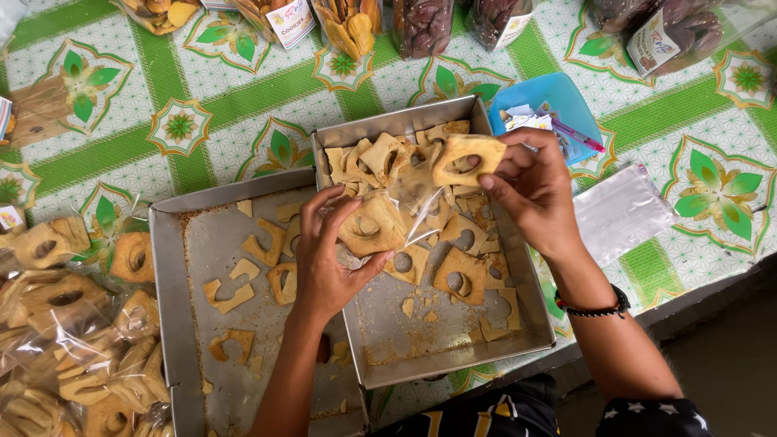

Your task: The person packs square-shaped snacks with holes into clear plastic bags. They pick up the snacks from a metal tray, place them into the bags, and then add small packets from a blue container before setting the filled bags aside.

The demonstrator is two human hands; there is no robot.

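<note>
Pinching a tan cut-out cracker (468, 159) in my right hand (536, 191) just above the clear bag (405, 212), my left hand (328, 259) gripping that bag, one cracker inside, over the metal tray (453, 356).

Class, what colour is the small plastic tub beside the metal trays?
Light blue plastic tub, head view.

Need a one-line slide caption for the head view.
Left hand holds a clear bag; right hand lifts a cookie above it.

We see clear labelled snack bags (348, 20) along the top edge, filled clear cookie bags (73, 340) lower left, empty clear bags (619, 212) right.
</note>
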